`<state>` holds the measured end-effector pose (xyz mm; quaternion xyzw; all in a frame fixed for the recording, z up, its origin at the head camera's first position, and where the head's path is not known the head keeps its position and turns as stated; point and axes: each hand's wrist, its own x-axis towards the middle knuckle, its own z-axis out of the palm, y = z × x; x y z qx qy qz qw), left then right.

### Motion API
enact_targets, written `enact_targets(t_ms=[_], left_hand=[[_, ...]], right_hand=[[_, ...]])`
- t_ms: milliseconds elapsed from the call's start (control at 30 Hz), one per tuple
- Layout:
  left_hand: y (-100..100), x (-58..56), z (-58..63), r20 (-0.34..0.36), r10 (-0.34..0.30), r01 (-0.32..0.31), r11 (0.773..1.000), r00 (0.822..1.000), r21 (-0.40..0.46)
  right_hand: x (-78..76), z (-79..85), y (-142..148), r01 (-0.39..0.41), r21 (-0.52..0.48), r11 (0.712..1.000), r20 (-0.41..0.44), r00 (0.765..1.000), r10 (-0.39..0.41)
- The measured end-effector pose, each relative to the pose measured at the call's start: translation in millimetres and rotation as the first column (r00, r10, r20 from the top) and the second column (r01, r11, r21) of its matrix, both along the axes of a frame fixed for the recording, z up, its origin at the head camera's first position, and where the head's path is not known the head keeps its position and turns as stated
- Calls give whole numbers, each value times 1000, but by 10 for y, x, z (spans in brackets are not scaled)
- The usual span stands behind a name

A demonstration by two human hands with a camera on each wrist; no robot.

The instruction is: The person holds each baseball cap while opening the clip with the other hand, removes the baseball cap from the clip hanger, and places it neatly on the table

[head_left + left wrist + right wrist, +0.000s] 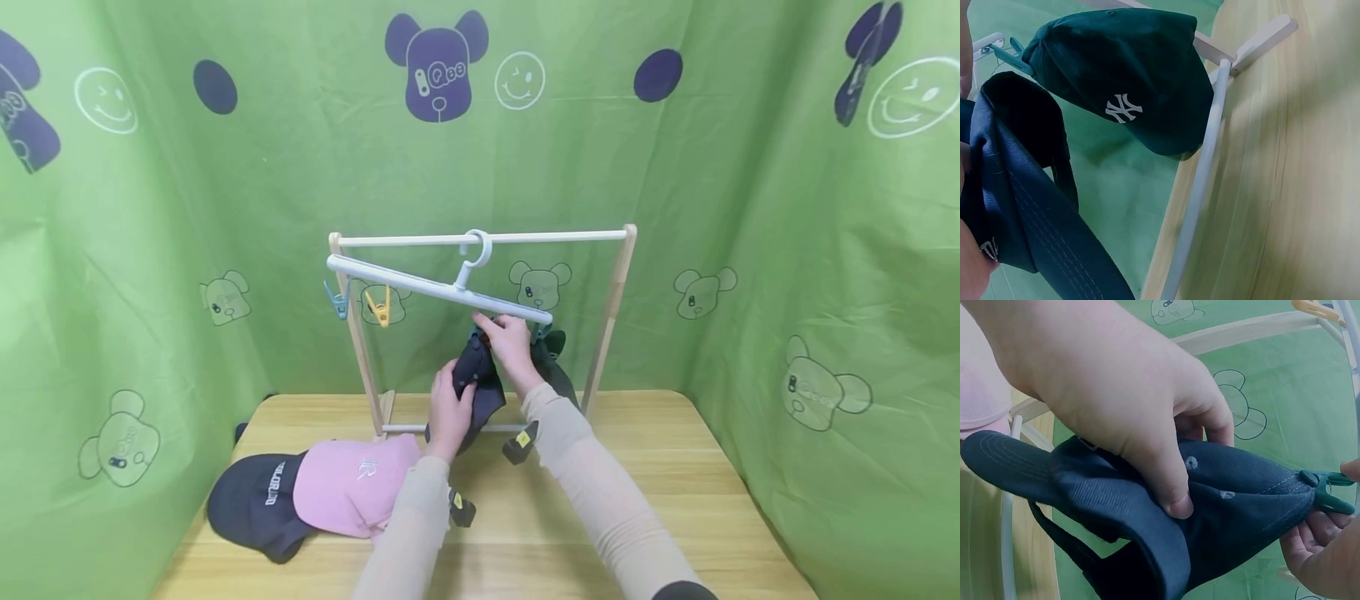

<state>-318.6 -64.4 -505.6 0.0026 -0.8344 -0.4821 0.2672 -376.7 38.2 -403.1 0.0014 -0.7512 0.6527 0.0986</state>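
A navy cap (pixel 480 387) hangs below the right half of a pale blue hanger (pixel 405 279). My left hand (pixel 450 412) grips its crown, thumb on the outside, as the right wrist view shows close up. My right hand (pixel 510 346) is just under the hanger bar, pinching the handles of a green clip (pixel 1334 494) whose tip meets the top of the cap's crown. To its right, a dark green cap (pixel 1141 69) with a white emblem hangs from another clip (pixel 1013 59) at the hanger's low end. The hanger tilts down to the right.
The hanger hooks over the top rail of a rack (pixel 555 237). A blue clip (pixel 339 300) and a yellow clip (pixel 380 310) dangle from its left half. On the table (pixel 645 492) lie a pink cap (pixel 348 487) and a dark cap (pixel 251 500). Green curtains surround everything.
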Motion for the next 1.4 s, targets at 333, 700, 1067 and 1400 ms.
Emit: enact_targets(t_ms=[333, 700, 1067, 1400], left_hand=[[-33, 15, 44, -14, 24, -24, 1000, 1000, -4], [-56, 29, 65, -78, 32, -32, 999, 996, 1], [-98, 58, 30, -94, 28, -25, 999, 995, 32], [-164, 28, 71, -119, 34, -35, 999, 992, -7]], right_hand=[[26, 24, -20, 1, 44, 999, 14, 1000, -2], [31, 52, -4, -20, 33, 999, 17, 1000, 20], [0, -3, 17, -34, 47, 998, 28, 999, 32], [-28, 41, 22, -40, 35, 999, 16, 999, 39]])
